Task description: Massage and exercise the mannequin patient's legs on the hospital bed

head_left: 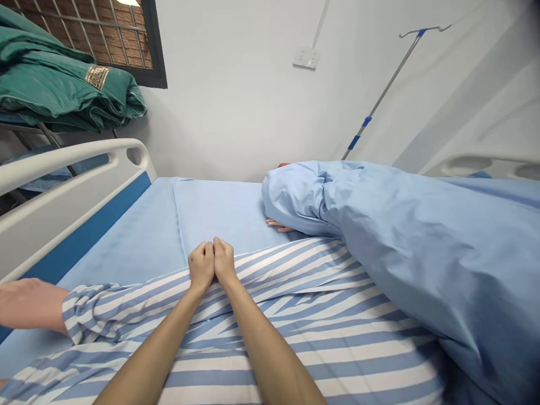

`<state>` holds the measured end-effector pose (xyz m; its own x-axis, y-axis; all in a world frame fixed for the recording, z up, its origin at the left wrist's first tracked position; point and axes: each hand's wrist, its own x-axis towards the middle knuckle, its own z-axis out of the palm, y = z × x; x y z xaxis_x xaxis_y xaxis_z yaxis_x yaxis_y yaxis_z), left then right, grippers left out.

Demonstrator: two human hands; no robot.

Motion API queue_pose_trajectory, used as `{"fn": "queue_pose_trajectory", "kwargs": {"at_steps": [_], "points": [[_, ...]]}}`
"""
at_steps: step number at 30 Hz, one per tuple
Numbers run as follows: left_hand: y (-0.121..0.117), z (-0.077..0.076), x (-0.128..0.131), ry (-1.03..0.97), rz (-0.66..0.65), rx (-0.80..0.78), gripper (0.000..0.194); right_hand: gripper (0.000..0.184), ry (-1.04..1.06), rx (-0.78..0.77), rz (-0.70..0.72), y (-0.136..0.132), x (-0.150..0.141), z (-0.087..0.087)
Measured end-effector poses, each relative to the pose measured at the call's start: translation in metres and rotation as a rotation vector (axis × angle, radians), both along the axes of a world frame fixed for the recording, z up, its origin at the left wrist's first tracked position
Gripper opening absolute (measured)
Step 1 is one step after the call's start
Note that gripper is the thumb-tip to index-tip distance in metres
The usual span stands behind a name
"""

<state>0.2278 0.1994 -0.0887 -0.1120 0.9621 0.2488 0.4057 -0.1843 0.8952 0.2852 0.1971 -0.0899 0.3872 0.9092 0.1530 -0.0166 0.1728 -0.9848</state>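
Note:
My left hand (pixel 201 263) and my right hand (pixel 223 260) are closed into fists side by side, touching along their inner edges. Nothing shows in either fist. They are over the far leg of the blue-and-white striped trousers (pixel 312 360), worn by a figure lying on the bed. At the left a bare foot (pixel 31 304) of that figure sticks out of the trouser leg. To the right a light blue quilt (pixel 422 242) is folded back over the upper body. Fingertips (pixel 278 225) of the figure's hand show under the quilt's edge.
The bed sheet (pixel 126 242) is light blue. A cream and blue footboard (pixel 80 205) rises at the left, with green folded covers (pixel 67 84) beyond it. An IV pole (pixel 388 84) leans into view against the white wall, near a socket (pixel 306 57).

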Motion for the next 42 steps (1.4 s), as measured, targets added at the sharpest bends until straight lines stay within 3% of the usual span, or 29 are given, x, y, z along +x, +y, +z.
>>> {"fn": "queue_pose_trajectory", "kwargs": {"at_steps": [3, 6, 9, 15, 20, 26, 30, 34, 36, 38, 42], "points": [[0.001, 0.000, -0.001, 0.036, -0.035, -0.003, 0.036, 0.035, -0.218, -0.068, -0.019, -0.007, 0.005, 0.011], [0.000, 0.001, 0.000, 0.078, -0.083, -0.013, 0.036, 0.035, -0.575, -0.011, 0.030, -0.017, 0.020, 0.023], [-0.001, 0.000, 0.003, 0.158, -0.061, -0.017, 0.037, 0.034, -0.734, -0.003, 0.082, -0.022, 0.036, 0.022], [-0.002, 0.004, 0.008, 0.257, -0.054, -0.008, 0.037, 0.039, -0.563, 0.017, 0.031, -0.019, 0.048, 0.004], [-0.001, 0.012, 0.030, 0.174, -0.098, -0.031, 0.037, 0.039, -0.240, 0.050, 0.052, -0.015, 0.055, 0.005], [-0.005, 0.005, 0.048, 0.189, -0.070, -0.045, 0.036, 0.036, -0.037, 0.064, 0.032, -0.010, 0.060, 0.004], [-0.006, 0.002, 0.045, 0.239, -0.068, -0.042, 0.036, 0.036, -0.181, -0.001, 0.016, -0.012, 0.061, 0.012], [-0.006, 0.001, 0.046, 0.305, -0.074, -0.053, 0.037, 0.035, -0.656, -0.043, -0.005, -0.020, 0.076, 0.026], [-0.007, 0.001, 0.048, 0.341, -0.072, -0.038, 0.038, 0.034, -0.790, -0.033, 0.005, -0.024, 0.087, 0.027], [-0.008, 0.001, 0.049, 0.371, -0.054, -0.024, 0.038, 0.036, -0.774, -0.033, -0.005, -0.025, 0.097, 0.023], [-0.008, 0.008, 0.056, 0.365, -0.057, -0.040, 0.037, 0.041, -0.542, 0.011, -0.058, -0.022, 0.108, 0.014]]}}
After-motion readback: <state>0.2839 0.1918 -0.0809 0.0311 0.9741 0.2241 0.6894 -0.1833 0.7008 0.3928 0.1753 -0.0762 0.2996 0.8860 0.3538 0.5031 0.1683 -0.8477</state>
